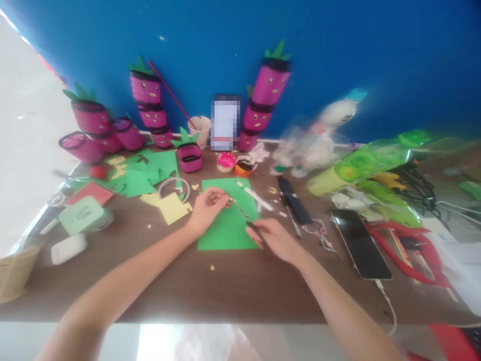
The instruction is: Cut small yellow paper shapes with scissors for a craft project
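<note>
On the brown bench [233,286], a green paper sheet [225,230] is laid flat in the middle, and both hands are placed over it. The left hand [208,208] is rested on the upper left part of the sheet with its fingers curled together – whether something small is pinched there cannot be told. The right hand [276,240] is closed around the dark handle of a thin metal tool [242,214], whose tip is pointed toward the left fingers. Just left of the sheet a yellow paper piece [173,208] is seen, and to the right a black phone [361,243] is lying with a white cable attached. Behind, against the blue wall [376,55], pink decorated cans [150,103] are stacked – some with green paper leaves on top.
</note>
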Action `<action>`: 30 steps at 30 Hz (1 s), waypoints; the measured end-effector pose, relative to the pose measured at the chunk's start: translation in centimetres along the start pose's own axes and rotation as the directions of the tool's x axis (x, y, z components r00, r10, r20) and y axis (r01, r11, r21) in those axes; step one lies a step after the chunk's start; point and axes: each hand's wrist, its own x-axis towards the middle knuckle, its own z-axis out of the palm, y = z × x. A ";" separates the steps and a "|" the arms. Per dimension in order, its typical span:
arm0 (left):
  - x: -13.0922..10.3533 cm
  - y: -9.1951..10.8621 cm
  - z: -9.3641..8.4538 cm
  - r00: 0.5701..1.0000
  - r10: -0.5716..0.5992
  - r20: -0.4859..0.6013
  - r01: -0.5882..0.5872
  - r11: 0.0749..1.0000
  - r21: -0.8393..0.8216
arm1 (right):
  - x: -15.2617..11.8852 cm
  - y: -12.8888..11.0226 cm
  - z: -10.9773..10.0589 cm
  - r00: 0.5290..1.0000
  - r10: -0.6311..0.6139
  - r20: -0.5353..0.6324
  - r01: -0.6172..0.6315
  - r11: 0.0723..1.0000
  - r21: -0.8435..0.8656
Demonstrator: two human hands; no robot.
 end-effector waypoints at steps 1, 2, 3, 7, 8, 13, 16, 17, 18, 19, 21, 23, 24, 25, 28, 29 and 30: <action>0.0 0.0 0.0 1.000 -0.001 -0.004 0.001 1.000 -0.001 | 0.0 0.0 0.0 1.000 0.002 0.000 -0.002 1.000 0.002; 0.0 0.0 0.0 1.000 -0.003 -0.006 0.003 1.000 -0.001 | 0.0 0.0 0.0 1.000 0.003 0.000 -0.003 1.000 0.003; 0.0 0.0 0.1 1.000 -0.007 -0.007 0.007 1.000 -0.002 | 0.0 0.0 0.0 1.000 0.001 -0.001 -0.001 1.000 0.005; 0.0 0.0 0.0 0.999 -0.027 0.029 0.028 0.999 -0.020 | 0.1 0.1 0.0 1.000 -0.018 -0.019 0.018 1.000 0.005; 0.0 0.0 0.0 0.999 -0.029 0.043 0.030 0.999 -0.026 | 0.1 0.1 0.0 1.000 -0.019 -0.022 0.019 1.000 0.005; 0.0 -0.2 -0.2 0.997 -0.020 0.071 0.024 0.998 -0.055 | 0.1 0.1 0.0 1.000 -0.012 -0.027 0.012 1.000 0.014; 0.1 -0.2 -0.2 0.998 -0.021 0.058 0.024 0.998 -0.053 | 0.1 0.1 0.0 0.999 -0.014 -0.031 0.014 1.000 0.015; 0.1 -0.2 -0.1 0.998 -0.021 0.054 0.024 0.998 -0.053 | 0.1 0.0 0.0 0.999 -0.014 -0.029 0.014 1.000 0.015; 0.1 -0.1 -0.1 0.999 -0.020 0.049 0.023 0.998 -0.053 | 0.1 -0.1 0.0 1.000 -0.013 -0.027 0.013 1.000 0.015; 0.1 -0.1 -0.1 0.999 -0.021 0.045 0.023 0.998 -0.053 | 0.1 -0.1 0.0 1.000 -0.011 -0.025 0.011 1.000 0.013; 0.1 0.1 0.0 0.999 -0.023 0.030 0.024 0.998 -0.053 | 0.1 -0.2 0.0 1.000 -0.007 -0.021 0.007 1.000 0.010; 0.0 0.1 0.1 1.000 -0.024 0.016 0.025 0.998 -0.056 | 0.1 -0.3 0.0 1.000 -0.006 -0.017 0.007 1.000 0.008; 0.0 0.1 0.1 1.000 -0.024 0.011 0.024 0.998 -0.059 | 0.1 -0.3 0.0 1.000 -0.008 -0.016 0.008 1.000 0.008; 0.0 0.1 0.1 1.000 -0.022 0.009 0.023 0.998 -0.060 | 0.1 -0.2 0.0 1.000 -0.010 -0.014 0.010 1.000 0.009; 0.0 0.0 0.0 1.000 -0.015 0.010 0.016 0.998 -0.062 | 0.1 -0.1 0.0 1.000 -0.017 -0.006 0.017 1.000 0.016; 0.0 0.0 0.0 1.000 -0.015 0.012 0.016 0.998 -0.063 | 0.1 -0.1 -0.1 1.000 -0.020 -0.003 0.020 1.000 0.019; 0.0 0.0 0.0 1.000 -0.017 0.015 0.018 0.998 -0.065 | 0.1 -0.1 -0.1 1.000 -0.023 0.003 0.023 1.000 0.021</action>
